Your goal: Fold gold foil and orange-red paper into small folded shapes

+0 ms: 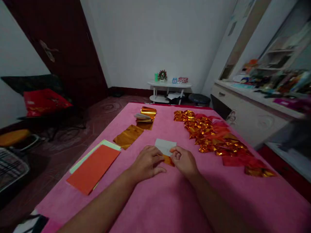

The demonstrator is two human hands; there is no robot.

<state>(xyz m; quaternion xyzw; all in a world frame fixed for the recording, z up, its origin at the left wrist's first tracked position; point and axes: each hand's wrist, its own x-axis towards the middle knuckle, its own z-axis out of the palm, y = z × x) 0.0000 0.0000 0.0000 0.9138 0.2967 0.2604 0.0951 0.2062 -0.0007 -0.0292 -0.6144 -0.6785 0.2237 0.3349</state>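
A small sheet of gold foil paper (pixel 165 147) lies on the pink cloth in front of me. Its pale back faces up, and a strip of the gold side shows along the near edge, where it is folded over. My left hand (pixel 148 162) grips the left end of this fold with curled fingers, the thumb stretched out near the cloth. At the other end, my right hand (pixel 185 160) pinches the paper's right edge between thumb and fingers. The fingers partly cover both ends of the fold.
Orange and pale yellow paper sheets (pixel 95 168) lie left. Beyond them are a flat gold sheet (pixel 128 136) and a gold foil roll (pixel 148 112) beside a small stack (pixel 143 118). Crumpled gold foil pieces (pixel 206 132) with red material (pixel 235 160) spread along the right.
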